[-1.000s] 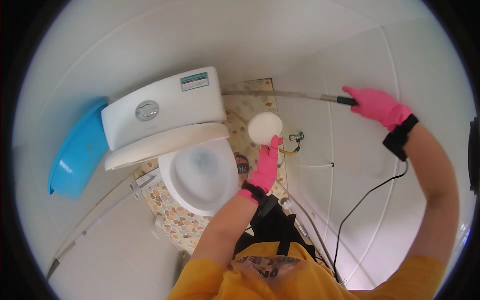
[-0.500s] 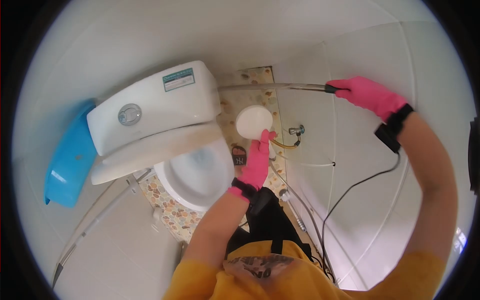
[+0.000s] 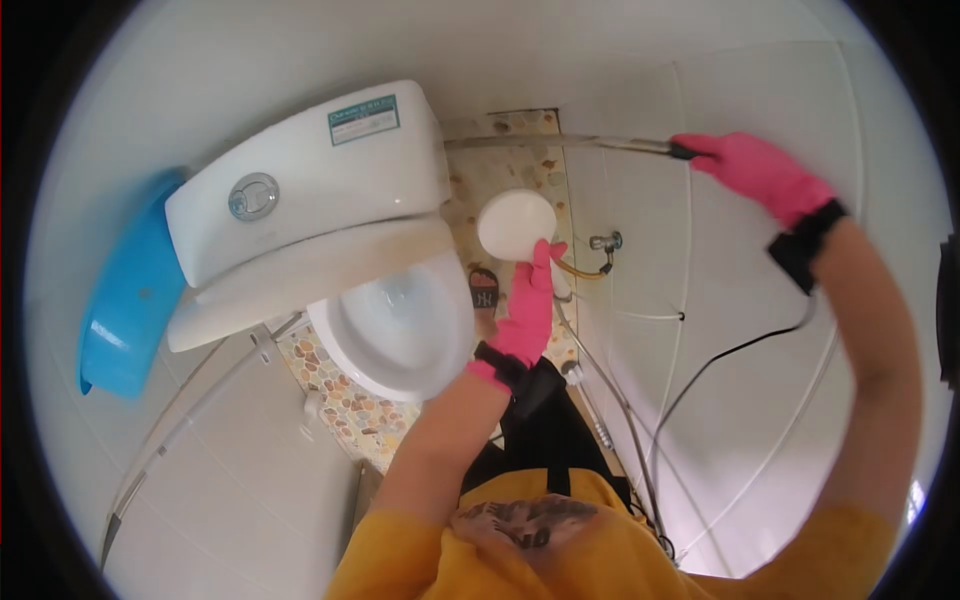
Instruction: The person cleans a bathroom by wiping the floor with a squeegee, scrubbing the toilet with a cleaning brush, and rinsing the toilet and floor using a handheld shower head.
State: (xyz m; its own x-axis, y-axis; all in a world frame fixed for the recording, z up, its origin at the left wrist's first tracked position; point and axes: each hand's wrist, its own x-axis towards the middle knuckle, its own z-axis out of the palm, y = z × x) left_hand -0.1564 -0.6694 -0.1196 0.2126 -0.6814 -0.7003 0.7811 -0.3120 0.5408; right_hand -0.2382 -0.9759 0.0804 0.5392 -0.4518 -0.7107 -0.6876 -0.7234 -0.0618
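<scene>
My left hand, in a pink glove, has its fingers at the lower edge of a white round disc-shaped thing held over the floor beside the toilet; its kind is unclear. At the upper right, my right hand, also gloved in pink, is closed around the dark end of a thin metal rod. That rod runs left along the wall to the toilet tank, where its far end is hidden. Left of my left hand is the toilet bowl, its lid raised against the tank.
A blue plastic basin leans at the left beside the tank. A wall valve with a yellowish hose sits right of the disc. A dark patterned item lies on the pebble-patterned floor. Another rod stretches along the lower left wall.
The view has shifted, so the toilet and basin appear higher. Both hands appear a little higher and farther right, with the disc and the rod still in them.
</scene>
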